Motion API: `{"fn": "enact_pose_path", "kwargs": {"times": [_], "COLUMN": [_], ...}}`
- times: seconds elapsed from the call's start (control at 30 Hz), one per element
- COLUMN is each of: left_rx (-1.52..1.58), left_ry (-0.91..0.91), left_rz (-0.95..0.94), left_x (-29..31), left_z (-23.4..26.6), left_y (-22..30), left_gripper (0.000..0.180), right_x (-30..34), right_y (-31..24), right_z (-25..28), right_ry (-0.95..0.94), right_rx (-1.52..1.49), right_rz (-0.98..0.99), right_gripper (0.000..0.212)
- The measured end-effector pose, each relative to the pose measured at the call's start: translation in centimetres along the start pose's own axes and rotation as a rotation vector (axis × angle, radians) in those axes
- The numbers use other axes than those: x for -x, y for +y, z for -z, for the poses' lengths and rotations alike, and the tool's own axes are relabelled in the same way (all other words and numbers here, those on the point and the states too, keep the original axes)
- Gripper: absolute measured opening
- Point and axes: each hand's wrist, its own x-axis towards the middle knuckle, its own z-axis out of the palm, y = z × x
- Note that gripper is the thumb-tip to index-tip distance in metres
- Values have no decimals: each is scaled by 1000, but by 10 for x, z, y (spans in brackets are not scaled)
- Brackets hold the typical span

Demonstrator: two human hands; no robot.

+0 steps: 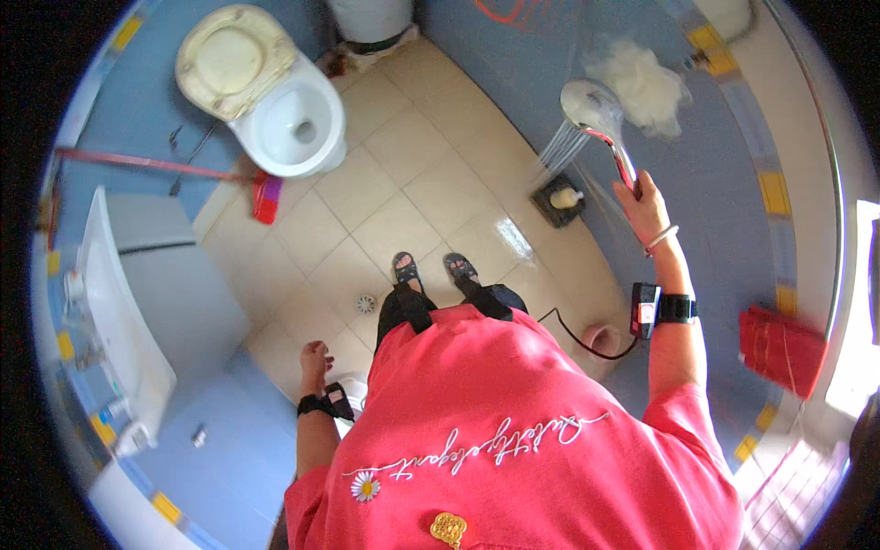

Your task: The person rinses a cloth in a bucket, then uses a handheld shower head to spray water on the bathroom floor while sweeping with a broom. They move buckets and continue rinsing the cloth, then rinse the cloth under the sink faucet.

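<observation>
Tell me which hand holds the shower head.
The right hand grips the shower head by its handle; the left hand hangs well away, nothing visible in it.

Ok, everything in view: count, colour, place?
shower head: one, silver, upper right
bundle: one, cream, upper right
holder: one, black, centre right
toilet: one, white, upper left
broom: one, red, middle left
sink: one, white, far left
pail: one, pink, middle right
bag-like thing: one, red, right edge
drain: one, silver, centre left
container: one, whitish, top centre
wrist straps: two, black, either side
sandals: two, black, centre
shirt: one, red, bottom centre
left hand: one, bare, lower left
right hand: one, bare, gripping shower head
</observation>
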Motion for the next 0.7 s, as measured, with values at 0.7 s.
{"fn": "enact_pose_path", "kwargs": {"times": [0.7], "left_rx": [-402], "left_ry": [-145], "left_rz": [-85], "left_x": [-109], "left_z": [-63], "left_y": [209], "left_gripper": [21], "right_x": [16], "right_y": [34], "right_z": [22], "right_ry": [385], "right_rx": [-520], "right_rz": [-257], "right_gripper": [16]}}
